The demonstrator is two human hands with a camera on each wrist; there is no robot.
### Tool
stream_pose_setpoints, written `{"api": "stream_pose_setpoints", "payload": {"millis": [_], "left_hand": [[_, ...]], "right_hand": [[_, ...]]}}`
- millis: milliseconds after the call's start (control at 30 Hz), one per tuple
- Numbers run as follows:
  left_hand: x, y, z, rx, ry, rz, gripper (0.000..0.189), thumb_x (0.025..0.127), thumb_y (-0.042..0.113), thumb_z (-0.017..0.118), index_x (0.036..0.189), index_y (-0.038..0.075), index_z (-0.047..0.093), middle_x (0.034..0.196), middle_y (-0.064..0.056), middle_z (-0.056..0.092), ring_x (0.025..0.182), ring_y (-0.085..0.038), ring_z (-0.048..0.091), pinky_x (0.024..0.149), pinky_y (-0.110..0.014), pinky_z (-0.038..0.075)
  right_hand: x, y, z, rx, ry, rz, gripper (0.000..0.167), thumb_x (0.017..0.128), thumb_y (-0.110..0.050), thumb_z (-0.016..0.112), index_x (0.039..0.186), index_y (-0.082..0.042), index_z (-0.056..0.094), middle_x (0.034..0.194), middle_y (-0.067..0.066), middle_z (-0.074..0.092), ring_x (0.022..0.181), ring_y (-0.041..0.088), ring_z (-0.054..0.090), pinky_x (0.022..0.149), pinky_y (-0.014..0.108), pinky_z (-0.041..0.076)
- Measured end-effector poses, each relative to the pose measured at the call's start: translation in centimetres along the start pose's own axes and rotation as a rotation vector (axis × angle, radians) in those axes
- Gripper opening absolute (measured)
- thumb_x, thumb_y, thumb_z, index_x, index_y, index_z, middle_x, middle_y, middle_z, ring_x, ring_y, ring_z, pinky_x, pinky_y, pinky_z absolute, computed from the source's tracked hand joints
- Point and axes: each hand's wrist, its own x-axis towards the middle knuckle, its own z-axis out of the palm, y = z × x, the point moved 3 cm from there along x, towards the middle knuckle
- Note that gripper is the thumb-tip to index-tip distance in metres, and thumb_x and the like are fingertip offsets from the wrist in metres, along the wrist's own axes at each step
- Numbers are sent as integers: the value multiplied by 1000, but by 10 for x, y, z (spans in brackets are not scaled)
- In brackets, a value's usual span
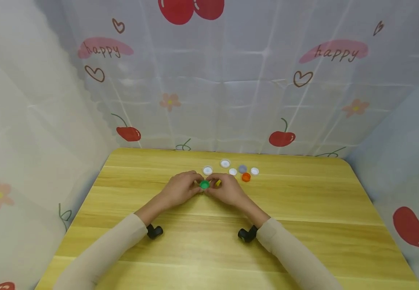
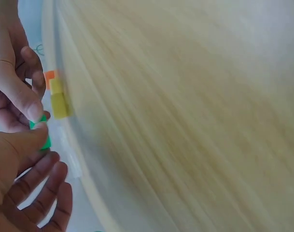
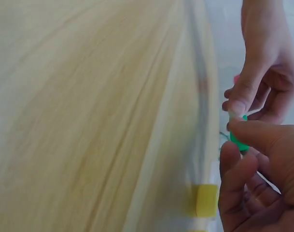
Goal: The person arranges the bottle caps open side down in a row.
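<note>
A small green bottle cap-like round piece point(image 1: 204, 184) is held up between both hands over the table. My left hand point(image 1: 181, 188) pinches its left side with thumb and fingertips. From the other side, my right hand point(image 1: 228, 190) pinches it too. In the left wrist view the green piece point(image 2: 46, 140) shows only in part between the thumbs; the right wrist view likewise shows part of the green piece point(image 3: 239, 140). A yellow piece point(image 1: 218, 183) lies close by the right fingers, partly hidden in the head view. Yellow and orange pieces point(image 2: 60, 105) stand beyond the hands.
Behind the hands on the wooden table point(image 1: 202, 257) lie clear-rimmed white discs point(image 1: 225, 163), point(image 1: 207, 170), white discs point(image 1: 254, 171), a greyish disc point(image 1: 243, 168) and an orange round piece point(image 1: 246, 177). A printed curtain point(image 1: 213, 112) encloses the table. Black devices point(image 1: 155, 231) sit under the wrists.
</note>
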Motion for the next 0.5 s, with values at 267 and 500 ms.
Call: {"api": "stream_pose_setpoints", "payload": {"millis": [267,500], "left_hand": [[-7,10,-6,-154,77,51,27,103,37,75,128,29,73,120,13,72,101,-6,68,89,-31,60],[-12,30,-11,-374,155,167,25,101,33,78,126,30,73,116,11,72,98,-6,70,90,-33,63]], "right_hand": [[-16,0,-21,132,41,-76,27,94,-32,86,120,-25,80,110,-1,77,82,15,68,72,30,59],[-36,-3,-38,232,105,-142,26,94,-25,86,119,-26,81,109,0,78,87,14,70,67,28,59]]}}
